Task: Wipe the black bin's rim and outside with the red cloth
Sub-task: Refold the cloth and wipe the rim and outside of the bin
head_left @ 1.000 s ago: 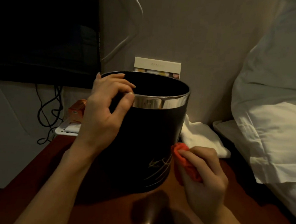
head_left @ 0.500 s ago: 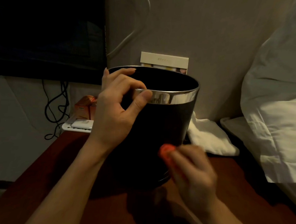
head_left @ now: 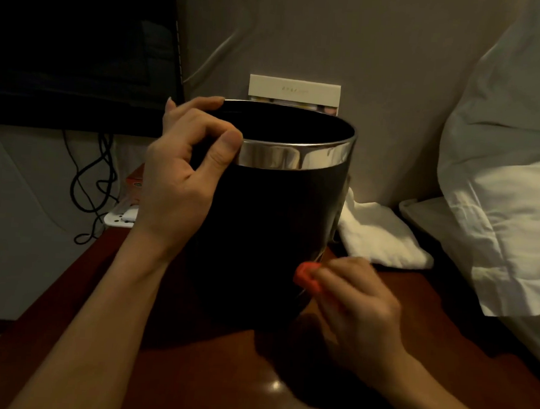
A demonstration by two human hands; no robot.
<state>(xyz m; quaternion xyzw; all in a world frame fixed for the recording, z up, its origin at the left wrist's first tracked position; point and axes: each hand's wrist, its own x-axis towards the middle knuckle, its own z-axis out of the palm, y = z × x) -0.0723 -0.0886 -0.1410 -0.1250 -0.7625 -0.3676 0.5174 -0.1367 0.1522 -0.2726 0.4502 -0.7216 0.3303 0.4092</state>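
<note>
The black bin (head_left: 270, 235) has a smooth, dull-sheened dark wall, topped by a polished, mirror-bright metal rim (head_left: 293, 155) beside the left hand (head_left: 182, 181). The red cloth (head_left: 305, 276), bunched in the right hand (head_left: 360, 309), looks soft and matt. Under both hands the tabletop (head_left: 190, 381) is glossy reddish-brown wood. Beyond the right hand lies a white cloth (head_left: 379, 238), crumpled and matt.

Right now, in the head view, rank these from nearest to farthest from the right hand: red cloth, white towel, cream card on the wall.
From the right hand:
1. Red cloth, pinched in its fingers against the bin's lower side.
2. White towel, just behind, right of the bin.
3. Cream card, on the wall behind the bin.
</note>
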